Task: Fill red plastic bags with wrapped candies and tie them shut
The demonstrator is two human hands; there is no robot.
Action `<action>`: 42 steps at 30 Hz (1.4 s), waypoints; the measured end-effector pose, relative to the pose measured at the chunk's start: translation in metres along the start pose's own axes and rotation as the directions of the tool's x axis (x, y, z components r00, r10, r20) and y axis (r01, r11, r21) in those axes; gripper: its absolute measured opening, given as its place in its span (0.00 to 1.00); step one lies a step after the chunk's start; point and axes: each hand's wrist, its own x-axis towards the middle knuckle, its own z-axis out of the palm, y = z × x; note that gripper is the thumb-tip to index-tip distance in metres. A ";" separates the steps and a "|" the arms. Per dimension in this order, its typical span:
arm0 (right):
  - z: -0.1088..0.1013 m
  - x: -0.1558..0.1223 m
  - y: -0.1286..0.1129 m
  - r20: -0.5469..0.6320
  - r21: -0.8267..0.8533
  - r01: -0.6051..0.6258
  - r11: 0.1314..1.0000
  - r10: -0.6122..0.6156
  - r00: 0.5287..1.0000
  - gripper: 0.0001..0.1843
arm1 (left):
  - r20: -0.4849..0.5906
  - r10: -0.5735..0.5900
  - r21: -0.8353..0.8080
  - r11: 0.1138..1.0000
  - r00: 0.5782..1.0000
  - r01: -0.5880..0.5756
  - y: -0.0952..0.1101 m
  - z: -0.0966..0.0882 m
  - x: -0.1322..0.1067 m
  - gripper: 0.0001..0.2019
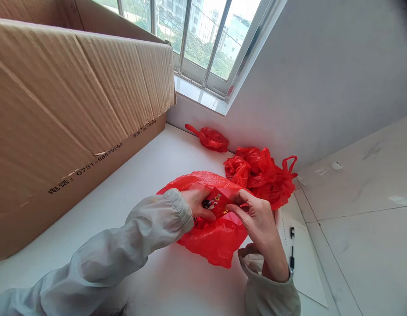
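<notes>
A small red printed packet [217,203] is held between my two hands, just over the mouth of an open red plastic bag [213,243]. My left hand [199,202] reaches into the bag with its fingers closed around the packet's left side. At the packet's right edge, my right hand [256,215] pinches with thumb and fingertips. More dark red, shiny material shows below my left hand inside the bag, but I cannot make out what it is.
A large cardboard box [91,101] stands at the left. Several bunched red plastic bags [259,169] lie against the wall, with a smaller red bag [214,139] nearby. At the right are a notebook [307,259] and a black pen [292,248]. A barred window [203,39] is behind.
</notes>
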 end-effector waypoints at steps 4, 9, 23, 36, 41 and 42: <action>0.005 0.000 -0.006 0.000 -0.023 0.005 1.000 -0.005 1.000 0.08 | 0.034 0.020 0.003 1.000 0.999 -0.020 0.002 0.001 0.001 0.14; 0.002 0.000 -0.005 0.042 0.001 -0.010 1.000 0.010 0.999 0.05 | 0.017 0.180 -0.130 0.976 0.984 -0.176 0.003 -0.003 -0.004 0.18; 0.006 0.001 -0.004 0.082 0.114 -0.034 0.993 0.025 0.996 0.04 | -0.001 0.200 -0.015 0.980 0.980 -0.200 0.002 -0.003 -0.004 0.10; 0.001 0.000 -0.004 0.069 0.109 -0.067 0.992 0.060 0.996 0.04 | -0.023 0.155 0.148 0.978 0.988 -0.150 0.003 -0.013 -0.005 0.08; 0.002 0.000 -0.003 0.099 0.150 -0.088 0.985 0.074 0.992 0.05 | -0.077 0.066 0.211 0.976 0.995 -0.049 0.005 -0.014 -0.007 0.06; 0.002 -0.001 -0.003 0.099 0.151 -0.089 0.985 0.075 0.992 0.05 | -0.079 0.069 0.202 0.978 0.994 -0.052 0.004 -0.013 -0.008 0.06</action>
